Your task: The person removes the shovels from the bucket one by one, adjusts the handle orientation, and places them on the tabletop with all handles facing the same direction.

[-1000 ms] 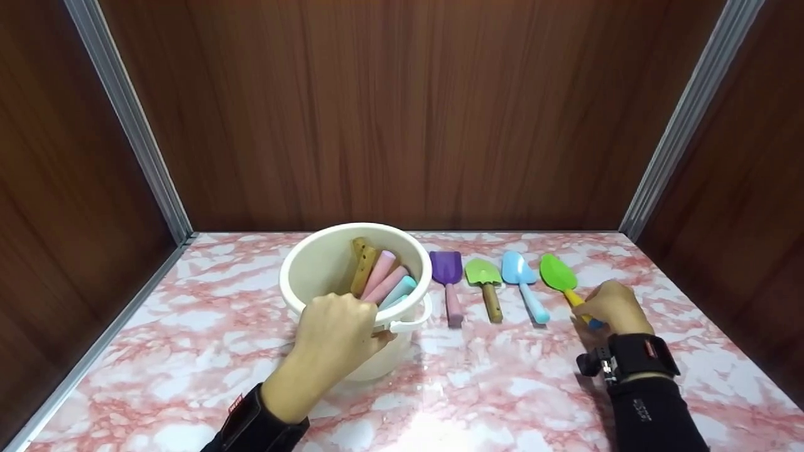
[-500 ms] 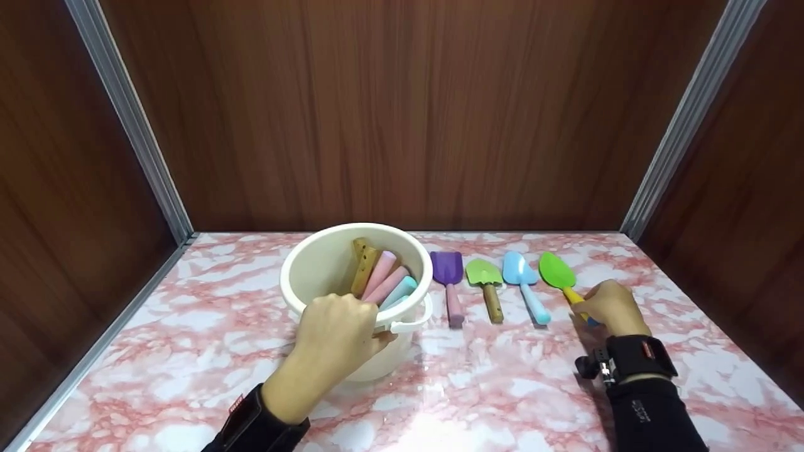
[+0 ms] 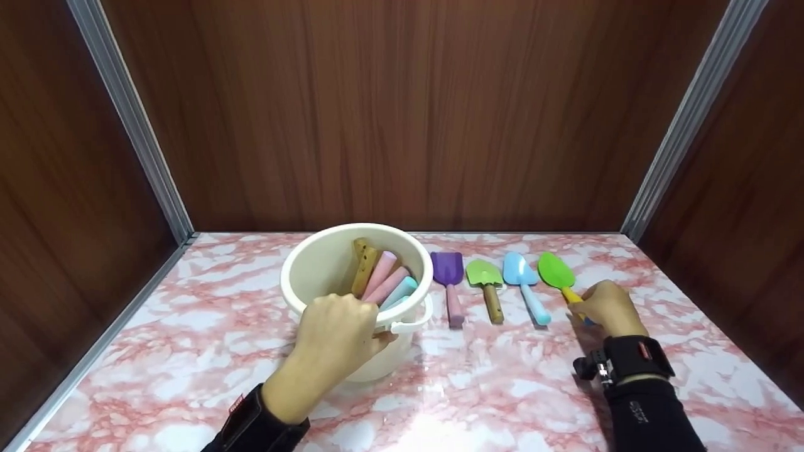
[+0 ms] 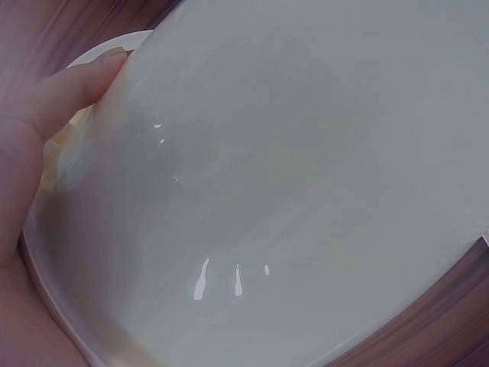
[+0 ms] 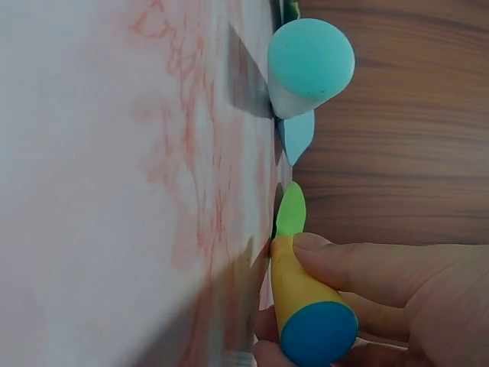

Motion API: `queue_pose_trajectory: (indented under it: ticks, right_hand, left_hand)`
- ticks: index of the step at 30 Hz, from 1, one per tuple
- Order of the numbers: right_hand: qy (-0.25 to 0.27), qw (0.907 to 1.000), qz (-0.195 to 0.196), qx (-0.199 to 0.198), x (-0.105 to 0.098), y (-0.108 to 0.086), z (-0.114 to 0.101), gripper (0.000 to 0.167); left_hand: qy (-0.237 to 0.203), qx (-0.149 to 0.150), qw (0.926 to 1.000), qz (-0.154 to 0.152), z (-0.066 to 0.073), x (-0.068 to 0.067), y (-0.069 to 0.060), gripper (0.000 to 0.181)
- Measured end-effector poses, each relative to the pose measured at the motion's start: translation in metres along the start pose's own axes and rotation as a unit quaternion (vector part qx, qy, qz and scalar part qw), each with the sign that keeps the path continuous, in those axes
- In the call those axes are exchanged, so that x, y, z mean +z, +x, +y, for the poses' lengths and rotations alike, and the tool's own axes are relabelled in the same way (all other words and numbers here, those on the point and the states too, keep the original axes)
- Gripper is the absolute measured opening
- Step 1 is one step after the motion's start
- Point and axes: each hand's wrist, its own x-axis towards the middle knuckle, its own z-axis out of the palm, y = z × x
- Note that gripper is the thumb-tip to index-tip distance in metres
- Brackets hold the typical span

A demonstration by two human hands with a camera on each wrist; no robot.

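Observation:
My left hand (image 3: 339, 326) grips the near rim of a cream bucket (image 3: 298, 251), its thumb on the outer wall in the left wrist view. Inside the bucket stand several handles: brown wooden ones (image 3: 364, 271), pink ones (image 3: 380, 269) and turquoise ones (image 3: 401, 289); their lower ends are hidden. At the right, my right hand (image 3: 608, 306) pinches the yellow handle (image 5: 296, 279) of a green toy shovel (image 3: 556, 270). This shovel lies on the table, its blue handle end (image 5: 318, 334) facing the right wrist camera.
Left of the green shovel lie a light blue shovel (image 3: 519, 269), a green shovel with a wooden handle (image 3: 492, 304) and a purple shovel (image 3: 446, 268) in a row. The pink marbled table (image 3: 502, 389) is walled by brown wood panels (image 3: 402, 113) at the back and sides.
My right hand has shifted slightly left with the green shovel, whose blade has edged left too. The left hand and the bucket stay where they were.

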Motion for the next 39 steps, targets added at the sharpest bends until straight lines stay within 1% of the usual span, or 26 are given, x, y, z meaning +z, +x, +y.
queue_pose_trajectory:
  ticks: [7, 16, 29, 39]
  right_hand:
    - [0.001, 1.0, 0.0, -0.005, 0.0013, 0.0001, -0.001, 0.047]
    - [-0.001, 1.0, -0.002, -0.006, -0.0006, 0.0, -0.0018, 0.047]
    - [0.004, 0.9999, -0.01, -0.001, 0.0002, 0.0007, -0.0013, 0.051]
    - [0.011, 0.9999, -0.01, -0.009, 0.0006, 0.0014, -0.0021, 0.05]
  left_hand:
    - [-0.001, 0.001, 1.0, 0.0, -0.0003, 0.0004, -0.0001, 0.049]
    - [0.009, 0.0, 0.9999, 0.005, 0.0, 0.0008, -0.0006, 0.05]
    - [0.006, -0.001, 1.0, 0.004, -0.0002, 0.0002, -0.0006, 0.05]
    - [0.001, 0.0, 1.0, 0.002, -0.0001, -0.0001, -0.0001, 0.05]
